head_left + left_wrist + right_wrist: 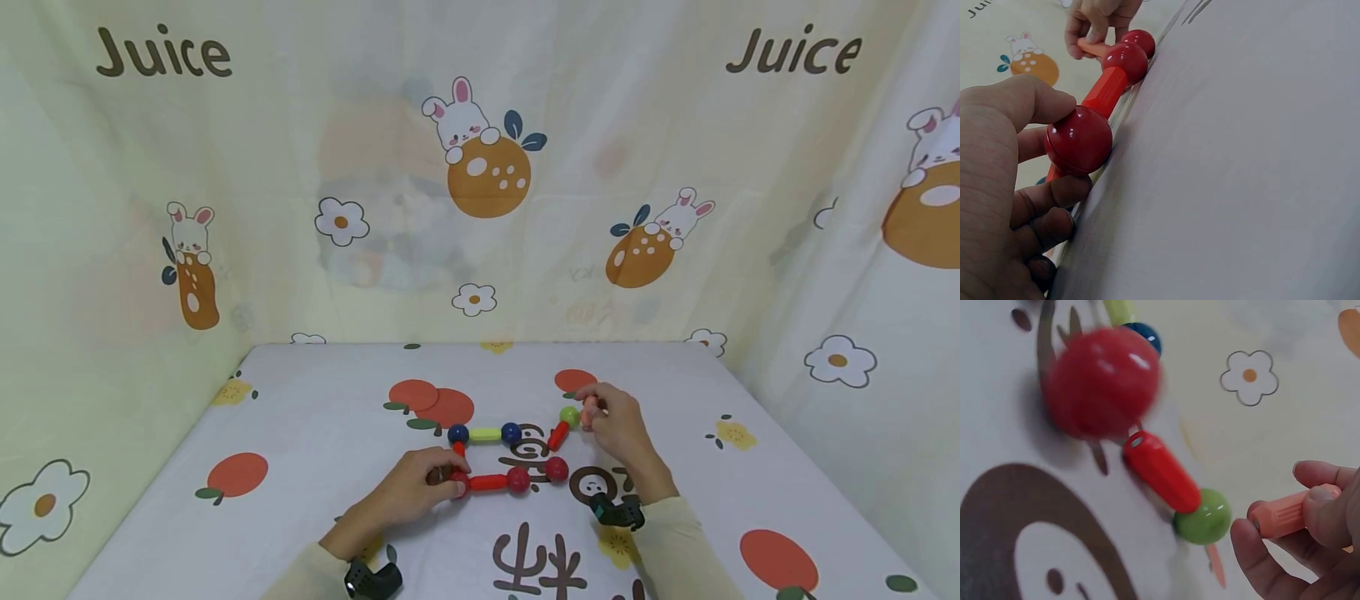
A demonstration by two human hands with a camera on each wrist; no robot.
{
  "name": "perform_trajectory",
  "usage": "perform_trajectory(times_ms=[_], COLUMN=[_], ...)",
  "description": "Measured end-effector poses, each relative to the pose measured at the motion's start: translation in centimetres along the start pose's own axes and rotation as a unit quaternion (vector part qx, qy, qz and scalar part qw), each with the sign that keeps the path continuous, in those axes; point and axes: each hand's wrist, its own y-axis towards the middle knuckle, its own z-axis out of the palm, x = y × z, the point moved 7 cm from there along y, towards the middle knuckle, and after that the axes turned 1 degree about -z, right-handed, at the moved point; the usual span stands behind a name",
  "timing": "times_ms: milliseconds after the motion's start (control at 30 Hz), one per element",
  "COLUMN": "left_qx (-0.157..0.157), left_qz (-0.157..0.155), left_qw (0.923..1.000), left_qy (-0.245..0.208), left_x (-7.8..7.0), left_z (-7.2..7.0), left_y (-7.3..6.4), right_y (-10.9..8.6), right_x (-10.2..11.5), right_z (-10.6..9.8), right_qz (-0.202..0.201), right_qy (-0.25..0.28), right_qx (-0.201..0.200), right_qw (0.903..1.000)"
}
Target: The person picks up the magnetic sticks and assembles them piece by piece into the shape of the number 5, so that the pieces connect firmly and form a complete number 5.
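Note:
On the table, my left hand grips a red ball between thumb and fingers. From that ball a red rod runs to a second red ball, with a third red ball just beyond. Another red rod leads back to a blue ball, joined by a yellow-green rod to another blue ball. My right hand pinches a salmon-orange rod. Close to its end lies a green ball attached to a red rod.
A white tablecloth printed with fruit and dark characters covers the table. Behind it hangs a cream curtain with rabbits and flowers. Each wrist wears a black strap, the left one near the front edge of view.

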Motion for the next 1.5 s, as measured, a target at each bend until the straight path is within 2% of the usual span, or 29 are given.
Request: perform_trajectory(times_ms=[267, 467, 633, 767, 900, 1167, 1333, 1500], left_qx=[0.003, 0.004, 0.005, 0.002, 0.002, 0.003, 0.002, 0.002], left_qz=[-0.010, -0.015, -0.013, -0.012, -0.011, -0.014, -0.014, -0.014], left_qw=[0.9999, 0.9999, 0.9998, 0.9998, 0.9999, 0.9999, 0.9999, 0.9999], left_qy=[-0.002, 0.005, 0.011, 0.014, 0.013, 0.008, 0.006, 0.007], left_x=[0.0, 0.0, 0.0, 0.0, -0.1, 0.1, 0.2, 0.1], left_z=[0.0, -0.1, 0.0, -0.1, -0.1, -0.1, 0.0, -0.1], left_y=[-0.2, -0.1, 0.2, 0.3, 0.2, 0.1, 0.1, 0.1], right_y=[-0.1, -0.7, -2.2, -3.3, -4.0, -5.0, -5.6, -6.0], right_x=[1.9, 3.9, 5.5, 5.9, 5.8, 5.3, 5.3, 5.2], right_z=[-0.3, 0.4, 1.6, 2.9, 3.7, 4.9, 5.6, 6.2], right_qz=[-0.034, -0.056, -0.063, -0.064, -0.047, 0.011, 0.026, 0.025], right_qy=[0.054, 0.093, 0.088, 0.075, 0.076, 0.112, 0.119, 0.107], right_qx=[0.028, 0.097, 0.157, 0.190, 0.207, 0.246, 0.271, 0.290], right_qw=[0.9976, 0.9893, 0.9817, 0.9767, 0.9743, 0.9627, 0.9548, 0.9506])
